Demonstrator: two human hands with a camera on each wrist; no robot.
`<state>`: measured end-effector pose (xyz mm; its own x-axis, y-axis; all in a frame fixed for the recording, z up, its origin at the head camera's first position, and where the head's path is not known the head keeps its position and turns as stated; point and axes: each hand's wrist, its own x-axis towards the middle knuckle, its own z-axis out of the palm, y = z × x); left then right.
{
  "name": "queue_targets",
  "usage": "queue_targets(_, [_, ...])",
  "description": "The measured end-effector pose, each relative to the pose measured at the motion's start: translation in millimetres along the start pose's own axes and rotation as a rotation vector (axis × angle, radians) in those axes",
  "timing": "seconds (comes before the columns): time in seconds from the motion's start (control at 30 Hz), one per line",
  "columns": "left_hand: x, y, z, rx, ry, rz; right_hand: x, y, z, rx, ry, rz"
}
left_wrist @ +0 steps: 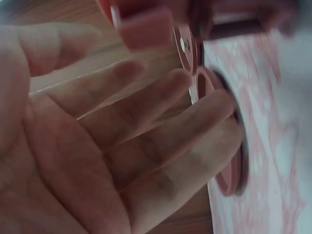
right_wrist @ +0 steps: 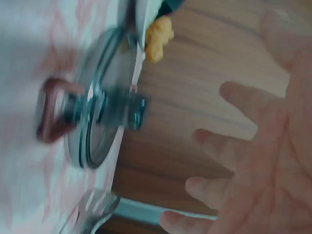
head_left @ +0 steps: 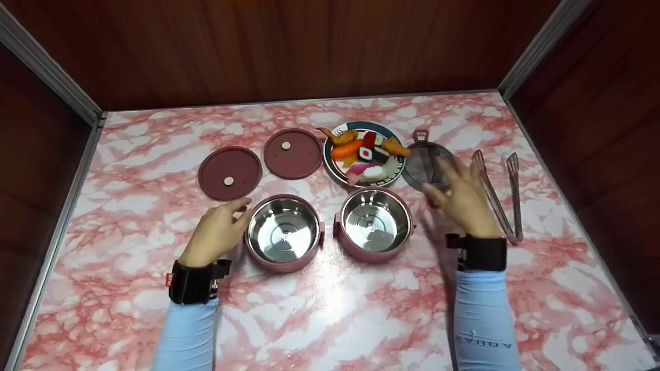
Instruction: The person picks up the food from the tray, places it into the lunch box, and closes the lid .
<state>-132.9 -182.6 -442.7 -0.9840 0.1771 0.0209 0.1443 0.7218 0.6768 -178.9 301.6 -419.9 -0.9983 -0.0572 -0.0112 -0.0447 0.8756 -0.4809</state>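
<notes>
Head view: at the far left of the pink-marbled tabletop (head_left: 330, 319) lies a dark red lid (head_left: 240, 167) with a pale button. Just in front of it is the left hand (head_left: 219, 232), fingers loosely extended and holding nothing, beside the rim of the left pot (head_left: 283, 266); whether skin meets metal I cannot tell. That pot stands upright and uncovered, its shiny inside showing. Behind it lies a second red lid (head_left: 301, 159), close to a plate (head_left: 361, 125) piled with food, including a sushi roll (head_left: 365, 153) and an orange piece (head_left: 346, 150). In front of the plate stands the right pot (head_left: 375, 256), also upright and uncovered. Next comes a see-through lid (head_left: 417, 159) with a loop at its back edge, lying flat just right of the plate. The right hand (head_left: 466, 203) hovers over its near right side, fingers well spread, grasping nothing; the right wrist view shows them apart from it. Farthest right, metal tongs (head_left: 516, 206) lie with their arms spread.
</notes>
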Motion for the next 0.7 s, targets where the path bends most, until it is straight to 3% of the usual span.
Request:
queue_targets(0.2, [-0.1,-2.4,4.8,0.009,-0.065,0.015,-10.1,37.6,-21.4,0.012,0.071,0.070])
queue_targets(0.3, [1.2,-4.0,6.2,0.024,-0.070,0.037,-16.6,54.3,-27.3,0.025,0.085,0.165])
queue_targets(0.47, [1.8,-6.0,7.7,0.022,-0.077,0.036,-24.8,78.3,-31.6,-0.006,0.150,0.331])
queue_targets(0.7, [2.1,-7.2,8.0,-0.003,-0.079,0.031,-25.0,98.0,-30.1,-0.085,0.147,0.410])
